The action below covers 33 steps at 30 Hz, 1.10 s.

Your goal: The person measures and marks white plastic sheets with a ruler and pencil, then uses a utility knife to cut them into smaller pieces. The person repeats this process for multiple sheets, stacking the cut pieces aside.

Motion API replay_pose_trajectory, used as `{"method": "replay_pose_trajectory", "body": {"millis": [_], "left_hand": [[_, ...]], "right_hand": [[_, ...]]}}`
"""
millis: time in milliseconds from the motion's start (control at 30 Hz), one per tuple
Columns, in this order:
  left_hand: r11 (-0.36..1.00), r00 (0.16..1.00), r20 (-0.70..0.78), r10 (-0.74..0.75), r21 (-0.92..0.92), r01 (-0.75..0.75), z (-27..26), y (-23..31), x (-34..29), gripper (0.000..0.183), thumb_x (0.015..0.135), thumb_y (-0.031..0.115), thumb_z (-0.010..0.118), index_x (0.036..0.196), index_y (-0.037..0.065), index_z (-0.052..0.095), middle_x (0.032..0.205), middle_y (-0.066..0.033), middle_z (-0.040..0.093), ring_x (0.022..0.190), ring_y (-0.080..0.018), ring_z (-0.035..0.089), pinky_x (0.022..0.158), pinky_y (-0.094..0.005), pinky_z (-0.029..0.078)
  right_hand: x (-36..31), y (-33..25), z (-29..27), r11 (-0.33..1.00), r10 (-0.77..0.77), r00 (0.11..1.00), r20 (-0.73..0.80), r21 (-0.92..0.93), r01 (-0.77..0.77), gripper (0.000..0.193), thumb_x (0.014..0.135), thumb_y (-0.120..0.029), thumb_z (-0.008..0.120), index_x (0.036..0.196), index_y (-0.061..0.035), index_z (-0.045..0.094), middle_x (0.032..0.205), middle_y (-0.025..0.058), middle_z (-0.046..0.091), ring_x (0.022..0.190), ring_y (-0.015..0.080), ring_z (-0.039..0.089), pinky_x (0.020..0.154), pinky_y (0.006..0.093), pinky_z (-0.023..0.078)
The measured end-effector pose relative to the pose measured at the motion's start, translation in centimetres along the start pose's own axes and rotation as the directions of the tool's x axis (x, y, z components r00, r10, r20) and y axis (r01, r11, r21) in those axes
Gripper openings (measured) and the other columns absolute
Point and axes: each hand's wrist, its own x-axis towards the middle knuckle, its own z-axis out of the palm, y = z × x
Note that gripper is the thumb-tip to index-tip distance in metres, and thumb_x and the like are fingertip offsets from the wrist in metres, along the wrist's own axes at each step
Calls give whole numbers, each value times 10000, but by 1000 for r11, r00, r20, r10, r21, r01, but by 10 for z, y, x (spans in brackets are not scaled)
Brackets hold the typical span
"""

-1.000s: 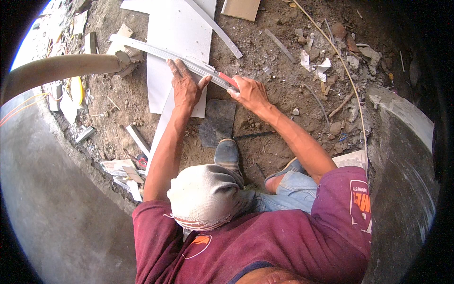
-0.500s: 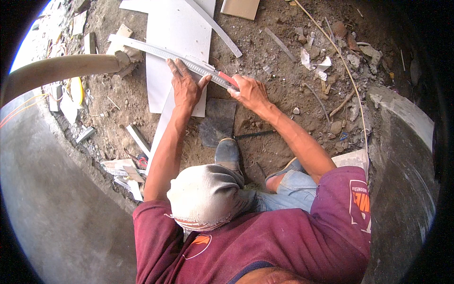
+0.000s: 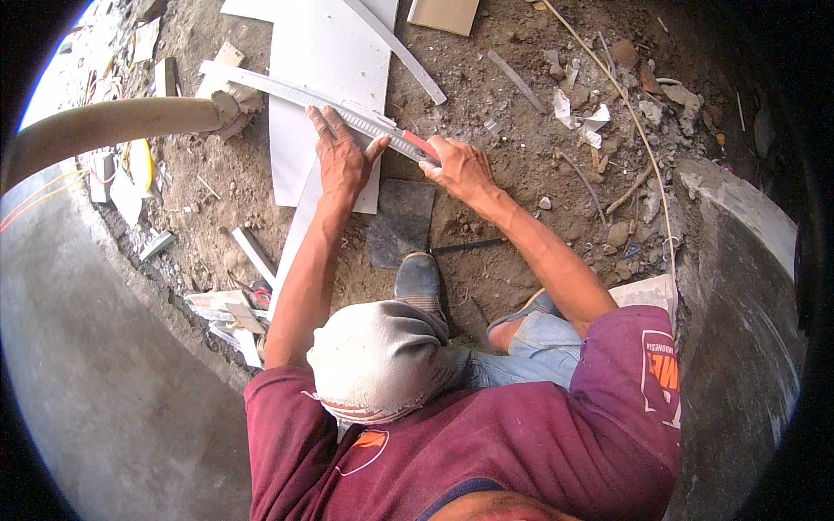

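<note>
A long silver slotted metal strip [image 3: 287, 91] lies slantwise over a white board [image 3: 330, 56] on the ground. My left hand [image 3: 341, 165] presses on the strip with fingers stretched and thumb spread apart. At the strip's right end, my right hand [image 3: 463, 174] is closed round a red-handled tool [image 3: 420, 144]. A slim silver part of this tool runs along the strip's upper edge; its exact kind is unclear. Under my left forearm, a narrow white strip [image 3: 295, 221] slants down from the board.
A thick tan tube-like piece [image 3: 113, 130] juts in from the left. Offcuts [image 3: 233, 321] lie near my left elbow. Rubble and white scraps [image 3: 593, 122] are scattered on the dirt at right. A dark flat piece [image 3: 400, 221] lies before my shoe [image 3: 419, 282]. Low grey concrete surfaces flank both sides.
</note>
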Motion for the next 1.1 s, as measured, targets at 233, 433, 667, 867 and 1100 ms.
{"method": "replay_pose_trajectory", "body": {"millis": [233,433,667,867,1100], "left_hand": [[995,986,139,-97,-4,98,-14,9,7,1244,770,630,738,1514,-123,84,1556,-410,11,1318,-586,368,1082,-503,398],[993,980,177,-93,87,79,-21,11,9,1230,805,626,708,1502,-143,48,1538,-436,-10,1278,-582,434,1067,-484,427],[991,971,200,-135,33,131,-22,14,12,1226,785,596,736,1515,-126,64,1568,-388,28,1357,-539,365,1108,-513,365],[993,973,202,-114,50,106,-16,5,12,1171,810,500,741,1513,-136,55,1557,-410,8,1413,-515,296,1105,-507,372],[997,972,223,-77,34,71,-8,-3,17,1175,818,488,739,1490,-179,41,1540,-436,9,1411,-538,277,1097,-505,380]], "right_hand": [[6,3,-14,993,-54,996,-74,102,62,386,922,-324,663,1152,-40,540,1008,248,656,909,448,648,772,523,512],[30,-26,-35,994,-34,995,96,105,24,464,1005,-367,486,1312,-29,406,967,318,673,909,521,644,796,608,509],[64,-53,-6,993,-73,981,179,-75,87,491,974,-357,514,1260,32,424,908,341,673,883,516,667,786,606,525],[78,-67,-4,972,-85,973,215,-195,128,399,932,-220,514,1184,83,455,863,328,678,888,479,691,760,559,563],[88,-85,-27,942,-184,937,296,-218,254,278,890,-140,526,1036,91,577,911,285,698,836,397,724,695,487,600]]}}
